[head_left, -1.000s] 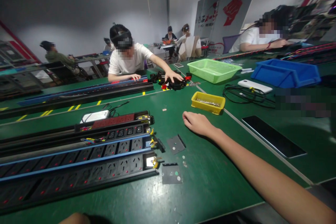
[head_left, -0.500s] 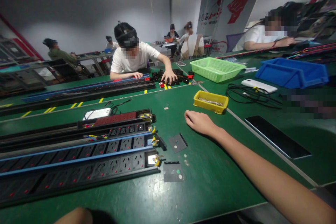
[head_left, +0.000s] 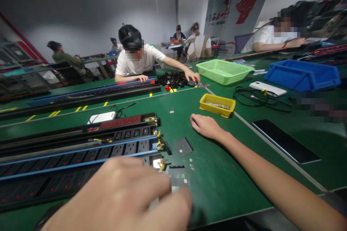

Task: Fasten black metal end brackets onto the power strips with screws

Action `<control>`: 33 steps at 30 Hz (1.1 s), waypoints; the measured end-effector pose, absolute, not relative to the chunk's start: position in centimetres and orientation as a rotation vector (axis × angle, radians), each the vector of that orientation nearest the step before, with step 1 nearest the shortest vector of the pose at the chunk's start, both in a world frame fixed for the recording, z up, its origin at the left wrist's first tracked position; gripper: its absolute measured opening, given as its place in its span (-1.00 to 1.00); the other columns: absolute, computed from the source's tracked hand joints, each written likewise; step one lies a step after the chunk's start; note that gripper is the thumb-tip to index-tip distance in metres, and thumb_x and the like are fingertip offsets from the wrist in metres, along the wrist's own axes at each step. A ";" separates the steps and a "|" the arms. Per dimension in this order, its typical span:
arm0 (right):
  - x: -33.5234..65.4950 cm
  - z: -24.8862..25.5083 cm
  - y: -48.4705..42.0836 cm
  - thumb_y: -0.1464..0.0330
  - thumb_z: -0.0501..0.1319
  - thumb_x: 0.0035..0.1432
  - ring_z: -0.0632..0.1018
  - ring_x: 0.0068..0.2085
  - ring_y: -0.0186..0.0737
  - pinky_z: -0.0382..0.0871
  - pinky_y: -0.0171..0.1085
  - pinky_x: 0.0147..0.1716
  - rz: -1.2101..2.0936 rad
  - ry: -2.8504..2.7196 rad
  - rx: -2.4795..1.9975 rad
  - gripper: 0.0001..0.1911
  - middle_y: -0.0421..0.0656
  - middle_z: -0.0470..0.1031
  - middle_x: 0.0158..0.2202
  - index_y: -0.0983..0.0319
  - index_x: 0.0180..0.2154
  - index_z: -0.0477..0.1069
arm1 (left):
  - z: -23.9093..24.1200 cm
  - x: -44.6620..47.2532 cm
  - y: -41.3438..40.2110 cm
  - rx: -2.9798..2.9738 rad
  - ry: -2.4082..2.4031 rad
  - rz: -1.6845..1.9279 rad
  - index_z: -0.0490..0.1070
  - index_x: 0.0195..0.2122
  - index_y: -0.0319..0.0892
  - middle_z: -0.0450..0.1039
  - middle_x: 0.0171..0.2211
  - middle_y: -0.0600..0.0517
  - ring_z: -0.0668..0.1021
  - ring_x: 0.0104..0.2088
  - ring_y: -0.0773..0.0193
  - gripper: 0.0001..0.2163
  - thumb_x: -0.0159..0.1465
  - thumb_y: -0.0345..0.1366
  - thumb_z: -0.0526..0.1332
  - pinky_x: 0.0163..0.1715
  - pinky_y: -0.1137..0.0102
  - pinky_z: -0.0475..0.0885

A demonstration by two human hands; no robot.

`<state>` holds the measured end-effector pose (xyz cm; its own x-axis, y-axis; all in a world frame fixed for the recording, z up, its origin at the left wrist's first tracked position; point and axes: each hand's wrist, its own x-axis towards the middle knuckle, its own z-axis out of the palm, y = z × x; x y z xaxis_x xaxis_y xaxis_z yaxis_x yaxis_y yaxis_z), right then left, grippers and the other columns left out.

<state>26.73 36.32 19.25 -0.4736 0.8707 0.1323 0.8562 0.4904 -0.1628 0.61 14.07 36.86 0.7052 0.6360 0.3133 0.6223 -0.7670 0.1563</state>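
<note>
My left hand (head_left: 130,195) is large and blurred at the bottom, above the nearest power strip (head_left: 73,180). Its fingers are curled, and a pale patch shows between thumb and forefinger; I cannot make out what it is. My right hand (head_left: 206,126) lies on the green table, fingers folded in and fingertips hidden, with nothing visible in it. Just beyond it stands a yellow tray (head_left: 217,105) of small metal parts. Between my hands lie a small grey plate (head_left: 183,147) and another grey plate (head_left: 177,176), partly behind my left hand. Yellow-tipped wires (head_left: 160,145) stick out at the strips' ends.
A green basket (head_left: 224,71), a blue bin (head_left: 302,75), a coiled black cable (head_left: 260,98) and a phone (head_left: 286,140) are on the right. Across the table, a co-worker (head_left: 138,56) reaches by a pile of black parts (head_left: 173,79). A white power bank (head_left: 102,117) lies behind the strips.
My left hand has risen from the bottom edge into the foreground, covering part of the nearest strip. My right hand has stayed put. The co-worker's hand has moved right across the black parts.
</note>
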 end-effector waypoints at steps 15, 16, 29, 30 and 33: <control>26.6 19.2 36.4 0.34 0.02 0.41 0.57 -0.28 -0.15 0.15 -0.27 -0.36 0.102 -2.540 -1.486 -0.81 -0.11 0.59 -0.19 0.17 -0.11 0.39 | 28.0 -5.2 28.3 2.469 1.941 0.183 0.52 -0.22 -0.05 0.56 -0.22 0.03 0.57 -0.24 0.11 -0.82 0.35 -0.26 0.11 -0.36 0.37 0.26; 26.7 19.1 36.4 0.34 0.02 0.41 0.57 -0.28 -0.15 0.15 -0.27 -0.36 0.103 -2.539 -1.485 -0.82 -0.11 0.59 -0.19 0.16 -0.12 0.39 | 28.0 -5.0 28.1 2.460 1.924 0.214 0.53 -0.21 -0.05 0.56 -0.21 0.03 0.57 -0.24 0.12 -0.81 0.36 -0.26 0.10 -0.35 0.37 0.28; 24.9 20.8 33.7 0.30 0.06 0.42 0.54 -0.21 -0.18 0.32 -0.25 -0.21 0.476 -2.308 -0.975 -0.87 -0.15 0.53 -0.20 0.14 -0.10 0.35 | 28.2 0.0 26.4 2.524 1.504 0.651 0.49 -0.06 -0.10 0.48 -0.15 0.02 0.53 -0.26 0.28 -0.82 0.39 -0.33 0.15 -0.21 0.39 0.39; 24.6 21.0 33.2 0.29 0.10 0.39 0.53 -0.27 -0.20 0.32 -0.26 -0.26 0.597 -2.262 -0.936 -0.88 -0.19 0.52 -0.28 0.14 -0.08 0.34 | 28.3 0.3 26.1 2.544 1.492 0.653 0.49 -0.03 -0.10 0.47 -0.12 0.01 0.54 -0.24 0.27 -0.81 0.39 -0.32 0.15 -0.17 0.37 0.40; 23.6 21.6 31.7 0.26 0.21 0.31 0.50 -0.33 -0.25 0.34 -0.29 -0.32 0.909 -2.102 -0.801 -0.83 -0.23 0.47 -0.33 0.15 -0.10 0.31 | 28.4 1.1 25.3 2.600 1.430 0.626 0.46 0.08 -0.06 0.46 -0.04 -0.01 0.55 -0.11 0.20 -0.75 0.41 -0.30 0.17 -0.08 0.34 0.42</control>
<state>23.59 31.70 21.62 -0.5634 0.7477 0.3515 0.2562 0.5625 -0.7861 1.06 25.34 28.43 0.4715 0.8286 0.3017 0.7836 -0.5507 0.2877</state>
